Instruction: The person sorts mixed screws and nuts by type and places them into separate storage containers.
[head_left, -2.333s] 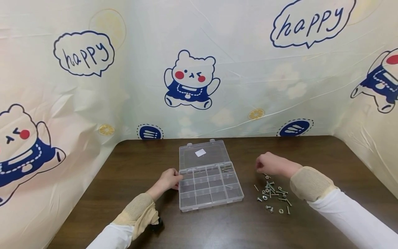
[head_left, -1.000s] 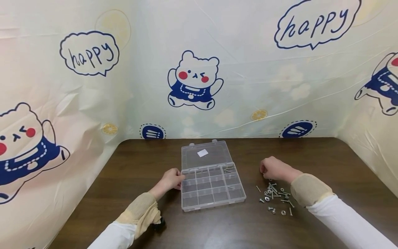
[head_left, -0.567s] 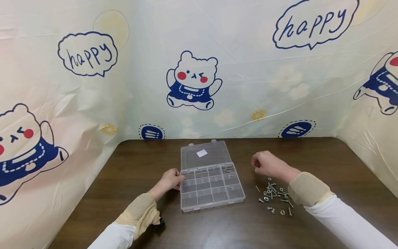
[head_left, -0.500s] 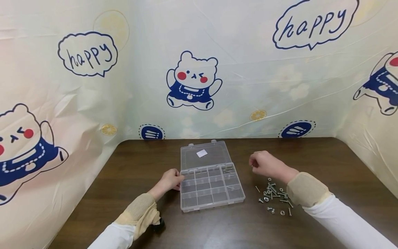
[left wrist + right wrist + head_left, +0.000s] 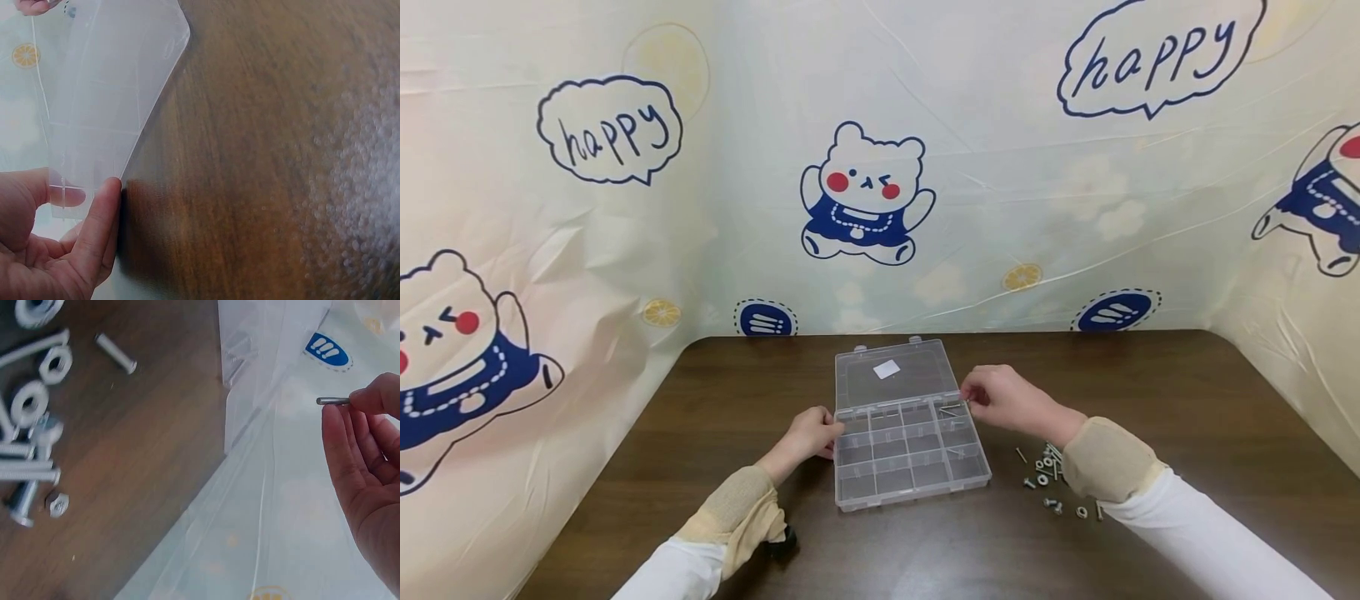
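My left hand (image 5: 807, 432) grips the left side of a clear plastic compartment box (image 5: 913, 497), its thumb over the wall in the left wrist view. The box's lid (image 5: 898, 382) lies folded back. A few screws (image 5: 952, 410) lie in its back right compartment, and small metal pieces show in the right column's other compartments. My right hand (image 5: 1009, 398) is at the box's back right corner. In the right wrist view it pinches a small metal screw (image 5: 332, 400) between thumb and forefinger; its shank sticks out and the other end is hidden by the fingers.
A loose pile of screws, nuts and washers (image 5: 1048, 463) lies right of the box, partly covered by my right forearm. One screw (image 5: 1021, 455) lies nearer the box. A dark object (image 5: 781, 543) sits under my left wrist. Printed cloth (image 5: 970, 208) stands behind the brown table (image 5: 737, 375).
My right hand has moved left from above the metal pile to the box's back right corner, with the small screw pinched. My left hand and the box have stayed in place.
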The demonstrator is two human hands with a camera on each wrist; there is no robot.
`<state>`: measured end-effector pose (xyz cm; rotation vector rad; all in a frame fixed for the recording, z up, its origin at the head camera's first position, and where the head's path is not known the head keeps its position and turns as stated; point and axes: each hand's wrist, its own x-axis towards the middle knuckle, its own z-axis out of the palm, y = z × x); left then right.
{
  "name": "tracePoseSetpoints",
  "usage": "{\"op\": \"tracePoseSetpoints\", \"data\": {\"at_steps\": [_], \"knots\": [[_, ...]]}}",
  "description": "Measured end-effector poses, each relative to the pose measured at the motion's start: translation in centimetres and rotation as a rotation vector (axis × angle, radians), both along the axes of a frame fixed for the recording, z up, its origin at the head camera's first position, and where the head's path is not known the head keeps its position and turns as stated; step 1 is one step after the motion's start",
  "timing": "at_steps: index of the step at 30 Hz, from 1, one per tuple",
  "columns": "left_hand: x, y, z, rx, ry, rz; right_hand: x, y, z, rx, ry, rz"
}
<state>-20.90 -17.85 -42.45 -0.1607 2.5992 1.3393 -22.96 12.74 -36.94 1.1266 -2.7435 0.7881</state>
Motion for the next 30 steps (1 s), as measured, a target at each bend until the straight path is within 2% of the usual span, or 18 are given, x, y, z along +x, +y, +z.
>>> {"op": "tracePoseSetpoints", "data": {"at_steps": [8, 12, 21, 30], "knots": [[0.1, 0.1, 0.1, 0.009, 0.009, -0.002, 0.4, -0.9, -0.8, 0.002, -0.063, 0.119], [0.1, 0.1, 0.1, 0.005, 0.003, -0.002, 0.5, -1.0, -1.1, 0.034, -0.08, 0.142], [0.1, -0.1, -0.2, 0.009, 0.009, 0.004, 0.7, -0.3, -0.3, 0.136, -0.084, 0.116], [0.0, 0.0, -0.1, 0.018, 0.005, 0.001, 0.7, 1.6, -0.2, 0.295, -0.186, 0.045]]}}
